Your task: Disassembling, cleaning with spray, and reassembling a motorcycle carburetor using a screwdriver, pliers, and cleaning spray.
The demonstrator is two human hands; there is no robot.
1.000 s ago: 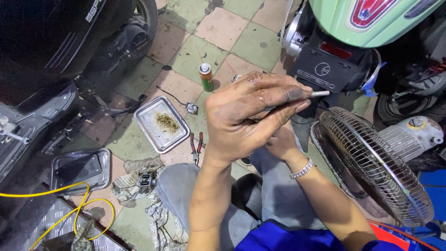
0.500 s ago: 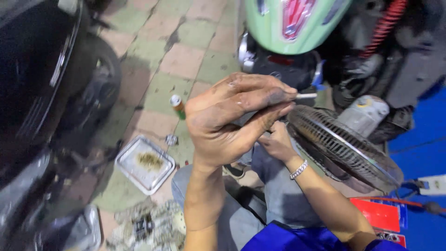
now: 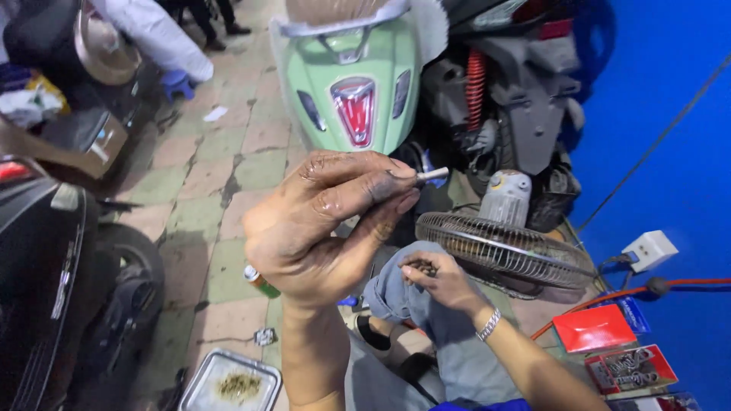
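The left hand (image 3: 320,228) is raised, fingers pinched on a thin metal pin (image 3: 432,174) above the knee (image 3: 396,285). The right hand (image 3: 438,278) rests on that knee, closed around 1 small dark part (image 3: 422,266). Both pieces are in hand but apart, not yet joined.

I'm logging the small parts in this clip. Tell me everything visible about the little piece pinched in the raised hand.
The small pale piece is a short, light-coloured stub, looking like metal or plastic; which one is unclear. It lies roughly level, pointing right, and only its tip shows. The grimy fingers of the left hand pinch its other end, held up before the green scooter. Nothing else touches it.
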